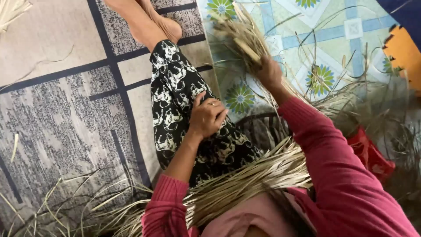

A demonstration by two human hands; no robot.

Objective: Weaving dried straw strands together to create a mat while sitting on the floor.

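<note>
Left hand [207, 117] resting, right [268, 73] clenched.

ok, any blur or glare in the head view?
Head view: right hand and its straw bundle are motion-blurred; left hand on the patterned trousers is sharp. Light is soft and even, no glare. The frame is rotated, and the right edge smears.

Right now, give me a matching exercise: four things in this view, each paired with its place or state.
Things:
1. left hand
2. right hand
3. bundle of dry strips
4. red object

Places or states:
A. lies across the lap
B. rests on the patterned trouser leg
C. beside the right sleeve, partly hidden
D. raised, gripping a tuft of dry fibres

Pairs: 1-B, 2-D, 3-A, 4-C
</note>
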